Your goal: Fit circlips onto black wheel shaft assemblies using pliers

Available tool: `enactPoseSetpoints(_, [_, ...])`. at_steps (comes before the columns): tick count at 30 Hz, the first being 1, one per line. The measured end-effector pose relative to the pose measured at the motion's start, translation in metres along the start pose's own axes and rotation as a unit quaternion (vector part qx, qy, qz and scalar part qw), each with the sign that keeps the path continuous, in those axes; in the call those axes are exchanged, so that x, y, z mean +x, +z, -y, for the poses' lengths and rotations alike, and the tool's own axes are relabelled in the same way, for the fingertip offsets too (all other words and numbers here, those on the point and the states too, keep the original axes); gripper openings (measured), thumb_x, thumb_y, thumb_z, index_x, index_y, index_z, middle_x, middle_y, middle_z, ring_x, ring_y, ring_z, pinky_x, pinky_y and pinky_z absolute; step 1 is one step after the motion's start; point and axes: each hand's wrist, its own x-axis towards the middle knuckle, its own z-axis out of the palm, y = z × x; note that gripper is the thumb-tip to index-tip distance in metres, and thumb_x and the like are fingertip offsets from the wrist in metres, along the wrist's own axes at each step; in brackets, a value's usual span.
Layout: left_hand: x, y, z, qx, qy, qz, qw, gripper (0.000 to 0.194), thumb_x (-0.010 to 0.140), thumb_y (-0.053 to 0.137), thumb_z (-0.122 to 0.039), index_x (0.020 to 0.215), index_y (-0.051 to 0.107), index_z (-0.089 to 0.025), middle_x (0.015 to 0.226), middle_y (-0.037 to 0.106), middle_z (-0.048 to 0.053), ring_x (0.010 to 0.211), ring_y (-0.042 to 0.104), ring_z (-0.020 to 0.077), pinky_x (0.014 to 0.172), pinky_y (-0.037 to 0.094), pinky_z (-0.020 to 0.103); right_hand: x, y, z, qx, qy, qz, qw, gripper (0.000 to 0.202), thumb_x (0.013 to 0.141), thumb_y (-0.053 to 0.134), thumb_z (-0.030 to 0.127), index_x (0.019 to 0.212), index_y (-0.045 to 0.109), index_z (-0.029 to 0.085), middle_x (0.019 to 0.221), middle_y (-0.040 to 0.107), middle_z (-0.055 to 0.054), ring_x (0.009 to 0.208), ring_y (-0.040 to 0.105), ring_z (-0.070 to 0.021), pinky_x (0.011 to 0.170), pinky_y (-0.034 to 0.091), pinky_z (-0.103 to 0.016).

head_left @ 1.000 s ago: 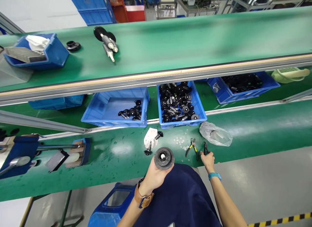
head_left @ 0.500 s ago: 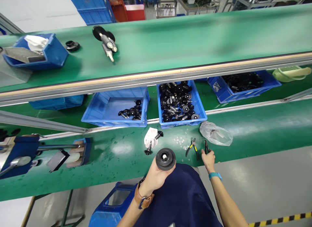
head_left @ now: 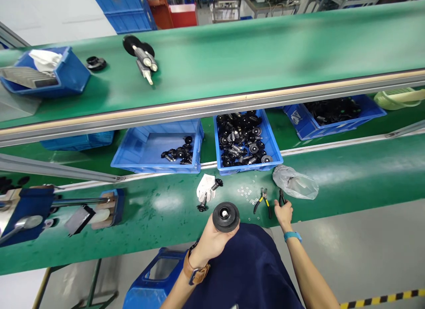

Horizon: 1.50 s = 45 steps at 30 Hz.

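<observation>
Disc in left hand, probably pliers in right hand

The left hand is gripping, its fingers curled, in line with the desk's near edge. The left forearm slants inward from below. The right hand is over the desk, just inside the near edge, fingers bent in a grip. The right forearm reaches forward, angled inward, well apart from the left.

Navy garment; 1 brown buckled strap on left wrist; 1 turquoise band on right wrist.
</observation>
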Motion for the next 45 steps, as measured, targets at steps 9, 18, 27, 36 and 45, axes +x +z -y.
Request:
enactPoseSetpoints(9, [0.005,0.0,-0.007,0.055,0.03,0.007,0.998,0.029,0.081,0.079,-0.043,0.087,0.074,-0.015,0.086,0.076,0.01,0.077,0.067,0.0214,0.081,0.059,0.038,-0.001,0.008,-0.006,-0.028,0.014,0.006,0.999,0.045,0.098,0.066,0.042,0.136,0.058,0.019,0.138,0.059,-0.011,0.119,0.062,-0.0271,0.099,0.054,-0.05])
enactPoseSetpoints(18, [0.056,-0.042,0.011,-0.157,-0.11,-0.168,0.967,0.03,0.071,0.088,-0.032,0.08,0.067,-0.013,0.069,0.065,0.001,0.06,0.057,0.0116,0.054,0.046,0.023,-0.013,0.011,-0.009,-0.016,-0.002,0.008,1.0,0.052,0.096,0.067,0.041,0.141,0.053,0.02,0.146,0.053,-0.013,0.129,0.055,-0.0311,0.107,0.046,-0.055])
enactPoseSetpoints(27, [0.169,-0.166,-0.023,-0.192,-0.068,-0.4,0.894,0.023,0.085,0.055,0.005,0.072,0.055,-0.015,0.067,0.063,-0.001,0.065,0.062,0.0088,0.075,0.055,0.023,-0.042,0.008,0.019,0.068,-0.199,-0.055,0.976,0.057,0.09,0.044,0.029,0.139,0.048,0.0,0.138,0.053,-0.029,0.136,0.046,-0.0391,0.114,0.037,-0.051])
enactPoseSetpoints(36, [0.151,-0.139,0.008,-0.177,-0.064,-0.372,0.909,0.02,0.091,0.054,0.002,0.09,0.065,-0.014,0.091,0.075,0.006,0.083,0.073,0.0141,0.083,0.058,0.029,-0.015,-0.023,0.173,0.017,-0.386,-0.005,0.922,0.035,0.105,0.043,0.03,0.133,0.059,0.018,0.134,0.062,-0.011,0.13,0.054,-0.0239,0.112,0.042,-0.046])
enactPoseSetpoints(45, [0.077,-0.097,0.111,-0.178,-0.168,-0.295,0.924,0.019,0.078,0.081,-0.019,0.094,0.073,-0.015,0.094,0.08,0.011,0.083,0.078,0.0206,0.072,0.061,0.027,0.006,-0.002,0.285,-0.148,-0.222,0.123,0.956,0.039,0.099,0.066,0.04,0.131,0.061,0.018,0.132,0.063,-0.01,0.113,0.065,-0.0247,0.095,0.057,-0.047])
